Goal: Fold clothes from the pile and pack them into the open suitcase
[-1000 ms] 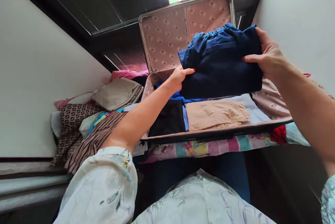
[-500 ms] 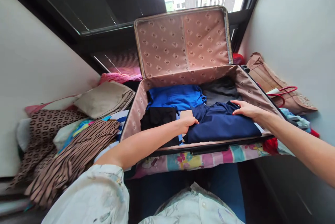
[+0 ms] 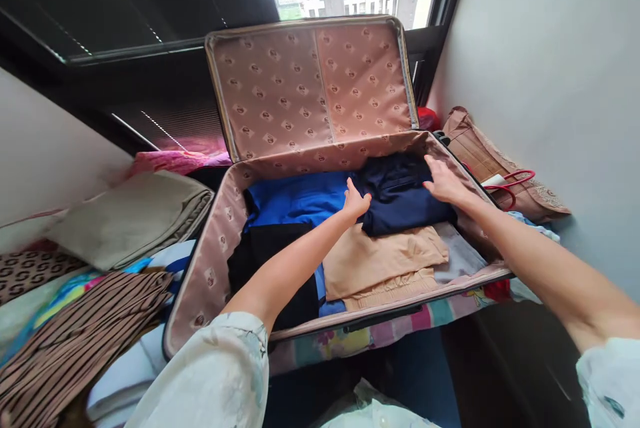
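A folded navy garment (image 3: 407, 198) lies in the back right of an open suitcase (image 3: 200, 275) with pink patterned lining. At its left edge is my left hand (image 3: 357, 201), fingers apart. My right hand (image 3: 443, 178) rests at the garment's right side with its fingers spread. Bright blue clothing (image 3: 297, 198) lies to the left, and black folded clothing (image 3: 275, 261) sits in front of that. Toward the front, a beige garment (image 3: 385, 258) lies beside a grey one (image 3: 457, 255). Whatever is under the navy garment is hidden.
The suitcase lid (image 3: 315, 88) stands up against the window. Left of the case are folded khaki cloth (image 3: 135, 215), a brown striped garment (image 3: 85, 328) and other clothes. A brown bag (image 3: 505, 168) with red handles leans by the right wall.
The navy garment has moved from the front right of the suitcase to the back right, over the dark grey clothing. The beige and grey garments are now uncovered. Both hands have loosened.
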A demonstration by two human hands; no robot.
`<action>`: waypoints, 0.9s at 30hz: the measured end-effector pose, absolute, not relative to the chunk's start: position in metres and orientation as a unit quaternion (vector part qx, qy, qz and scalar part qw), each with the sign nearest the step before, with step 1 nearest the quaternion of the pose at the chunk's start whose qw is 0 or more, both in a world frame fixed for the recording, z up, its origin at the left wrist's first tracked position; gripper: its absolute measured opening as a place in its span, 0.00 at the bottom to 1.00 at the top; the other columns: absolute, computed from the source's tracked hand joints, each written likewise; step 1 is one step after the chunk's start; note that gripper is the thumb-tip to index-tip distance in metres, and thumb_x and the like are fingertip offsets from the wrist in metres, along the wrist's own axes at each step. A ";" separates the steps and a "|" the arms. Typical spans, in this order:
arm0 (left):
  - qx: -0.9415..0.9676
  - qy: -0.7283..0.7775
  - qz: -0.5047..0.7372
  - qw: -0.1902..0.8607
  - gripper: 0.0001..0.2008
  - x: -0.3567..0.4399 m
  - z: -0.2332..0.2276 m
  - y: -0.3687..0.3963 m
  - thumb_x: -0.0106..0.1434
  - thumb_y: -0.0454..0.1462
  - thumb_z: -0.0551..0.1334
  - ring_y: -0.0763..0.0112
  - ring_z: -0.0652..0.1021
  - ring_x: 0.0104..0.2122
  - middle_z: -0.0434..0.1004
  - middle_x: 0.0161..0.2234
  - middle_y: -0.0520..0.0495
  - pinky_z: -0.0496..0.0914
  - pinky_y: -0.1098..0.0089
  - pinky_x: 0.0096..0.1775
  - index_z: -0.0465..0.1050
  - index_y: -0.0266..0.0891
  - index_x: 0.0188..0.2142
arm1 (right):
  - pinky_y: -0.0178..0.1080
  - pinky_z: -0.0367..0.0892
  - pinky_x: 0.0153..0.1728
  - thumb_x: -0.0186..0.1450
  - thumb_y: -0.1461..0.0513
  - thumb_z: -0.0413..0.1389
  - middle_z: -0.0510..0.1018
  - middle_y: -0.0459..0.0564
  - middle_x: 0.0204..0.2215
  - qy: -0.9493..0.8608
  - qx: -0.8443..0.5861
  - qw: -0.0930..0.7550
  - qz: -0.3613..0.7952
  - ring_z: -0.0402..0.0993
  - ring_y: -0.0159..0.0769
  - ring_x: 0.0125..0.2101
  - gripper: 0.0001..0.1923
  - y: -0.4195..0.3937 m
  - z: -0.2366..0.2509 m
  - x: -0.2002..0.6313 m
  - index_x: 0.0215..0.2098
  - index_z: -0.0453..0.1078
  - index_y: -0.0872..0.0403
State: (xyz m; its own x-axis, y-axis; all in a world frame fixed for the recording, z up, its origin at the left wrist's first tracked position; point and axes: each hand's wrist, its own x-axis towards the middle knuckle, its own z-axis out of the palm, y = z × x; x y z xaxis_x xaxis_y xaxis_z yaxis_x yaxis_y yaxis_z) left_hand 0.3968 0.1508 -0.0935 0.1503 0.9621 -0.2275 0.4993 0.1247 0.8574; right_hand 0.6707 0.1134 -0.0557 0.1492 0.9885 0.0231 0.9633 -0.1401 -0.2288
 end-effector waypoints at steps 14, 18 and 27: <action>0.893 0.419 0.033 0.160 0.45 0.438 -0.163 0.180 0.70 0.59 0.59 0.35 0.36 0.76 0.37 0.79 0.39 0.35 0.33 0.71 0.53 0.42 0.77 | 0.77 0.50 0.65 0.73 0.38 0.42 0.27 0.50 0.79 -0.685 -0.723 -0.038 0.072 0.33 0.72 0.75 0.40 0.172 -0.156 0.633 0.80 0.41 0.35; 0.880 0.408 0.064 0.235 0.45 0.440 -0.166 0.188 0.65 0.58 0.65 0.38 0.34 0.76 0.39 0.79 0.38 0.29 0.35 0.70 0.57 0.43 0.76 | 0.77 0.47 0.65 0.73 0.37 0.42 0.24 0.50 0.79 -0.687 -0.720 -0.034 0.096 0.32 0.74 0.75 0.42 0.173 -0.157 0.635 0.80 0.41 0.37; 0.876 0.379 -0.069 0.292 0.32 0.379 -0.095 0.140 0.59 0.50 0.73 0.33 0.49 0.75 0.52 0.76 0.34 0.47 0.31 0.69 0.76 0.47 0.61 | 0.82 0.51 0.57 0.69 0.42 0.54 0.49 0.69 0.76 -0.668 -0.736 0.024 0.112 0.51 0.81 0.70 0.39 0.156 -0.137 0.632 0.73 0.64 0.48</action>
State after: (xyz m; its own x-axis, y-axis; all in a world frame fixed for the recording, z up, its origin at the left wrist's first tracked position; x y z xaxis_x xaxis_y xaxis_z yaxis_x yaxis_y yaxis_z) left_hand 0.3785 0.1404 -0.0950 0.7037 0.6228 -0.3421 0.7035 -0.5427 0.4589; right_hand 0.6317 0.1555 -0.1371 0.0831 0.9875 -0.1336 0.9768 -0.1073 -0.1853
